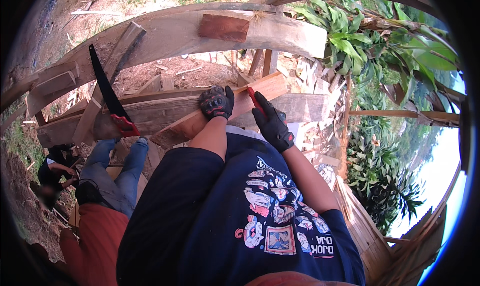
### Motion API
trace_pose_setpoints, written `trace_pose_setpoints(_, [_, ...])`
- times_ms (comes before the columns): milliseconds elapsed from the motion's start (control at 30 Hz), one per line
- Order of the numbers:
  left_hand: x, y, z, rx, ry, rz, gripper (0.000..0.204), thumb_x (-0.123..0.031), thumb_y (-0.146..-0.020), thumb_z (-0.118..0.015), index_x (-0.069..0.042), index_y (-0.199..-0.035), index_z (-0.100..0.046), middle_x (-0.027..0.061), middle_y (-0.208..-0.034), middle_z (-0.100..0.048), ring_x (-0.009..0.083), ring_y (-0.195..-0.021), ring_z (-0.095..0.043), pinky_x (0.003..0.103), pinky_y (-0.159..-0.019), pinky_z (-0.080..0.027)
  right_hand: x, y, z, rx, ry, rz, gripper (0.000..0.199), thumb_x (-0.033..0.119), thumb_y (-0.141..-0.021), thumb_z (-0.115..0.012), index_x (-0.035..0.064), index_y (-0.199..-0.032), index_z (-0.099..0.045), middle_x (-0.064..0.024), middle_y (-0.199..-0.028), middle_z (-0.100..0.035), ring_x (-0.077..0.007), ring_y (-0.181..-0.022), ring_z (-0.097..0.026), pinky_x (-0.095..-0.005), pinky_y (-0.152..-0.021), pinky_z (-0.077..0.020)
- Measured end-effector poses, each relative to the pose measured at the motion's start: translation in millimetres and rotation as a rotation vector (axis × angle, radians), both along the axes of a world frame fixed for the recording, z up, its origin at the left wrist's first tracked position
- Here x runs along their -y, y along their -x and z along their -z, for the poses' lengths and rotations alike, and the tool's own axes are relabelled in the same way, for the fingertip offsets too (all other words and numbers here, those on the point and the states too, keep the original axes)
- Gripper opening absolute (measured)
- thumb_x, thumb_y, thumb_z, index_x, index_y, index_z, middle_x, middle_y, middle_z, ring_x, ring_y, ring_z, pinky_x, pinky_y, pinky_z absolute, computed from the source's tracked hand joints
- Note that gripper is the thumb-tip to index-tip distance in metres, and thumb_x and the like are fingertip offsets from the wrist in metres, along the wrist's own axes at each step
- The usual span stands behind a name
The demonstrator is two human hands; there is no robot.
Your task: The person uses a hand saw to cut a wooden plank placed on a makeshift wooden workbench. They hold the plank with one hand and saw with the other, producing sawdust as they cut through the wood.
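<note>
A light-brown wooden board [272, 85] lies at a slant across a grey weathered beam [172, 107] in front of me. My left hand [216, 102], in a black glove with red trim, grips the board near its middle, knuckles up. Farther right, my right hand [272, 123], gloved alike, is closed around a slim red object [255, 99] whose far end meets the board's surface. Its kind is unclear, since the fingers cover part of it. A handsaw [108, 92] with a dark blade and red handle rests across the beam to my left, apart from both hands.
A thick curved beam [175, 32] runs beyond, carrying a reddish wood block [224, 27]. A narrow timber [113, 61] crosses both beams on the left. One person in jeans [120, 176] is close at my left, another person [60, 168] farther off. Leafy plants [350, 36] grow at right.
</note>
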State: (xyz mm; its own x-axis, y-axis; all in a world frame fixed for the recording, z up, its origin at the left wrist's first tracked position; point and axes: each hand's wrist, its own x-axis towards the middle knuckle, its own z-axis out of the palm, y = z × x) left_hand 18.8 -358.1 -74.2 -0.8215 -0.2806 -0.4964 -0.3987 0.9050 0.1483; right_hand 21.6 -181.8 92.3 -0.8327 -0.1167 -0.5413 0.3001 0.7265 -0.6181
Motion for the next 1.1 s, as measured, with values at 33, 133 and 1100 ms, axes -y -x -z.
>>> trace_pose_setpoints(33, [0.9,-1.4,-3.2,-0.036,-0.025,0.043,0.049,-0.049,-0.104,-0.049,-0.012,-0.102,-0.081,0.0133,-0.103,-0.081,0.0335,-0.105,-0.076,0.05,-0.104,-0.052,-7.1,-10.8,2.6,0.019,-0.009,0.052,0.055,0.034,-0.109,-0.062,0.0091,-0.158,-0.058,-0.0273,-0.135,-0.072,-0.0441,-0.12,-0.071,-0.0496,-0.104,-0.0552])
trace_pose_setpoints(133, [0.7,-3.2,-10.1,-0.104,-0.089,0.14,0.046,-0.049,-0.104,-0.051,-0.012,-0.105,-0.078,0.0128,-0.106,-0.08,0.0338,-0.106,-0.075,0.05,-0.106,-0.051,-15.4,-29.6,-3.1,0.066,-0.049,0.173,0.053,0.031,-0.11,-0.064,0.0118,-0.159,-0.058,-0.0234,-0.12,-0.08,-0.0362,-0.096,-0.08,-0.0446,-0.088,-0.0603])
trace_pose_setpoints(1100, [0.1,3.4,-5.7,-0.109,-0.113,0.208,0.038,-0.045,-0.102,-0.056,-0.018,-0.115,-0.078,0.0113,-0.101,-0.081,0.0328,-0.102,-0.075,0.052,-0.101,-0.054,22.0,53.0,101.4,-0.061,-0.084,0.213,0.048,0.033,-0.107,-0.058,0.0055,-0.145,-0.067,-0.0275,-0.124,-0.076,-0.0485,-0.114,-0.071,-0.0538,-0.1,-0.0546])
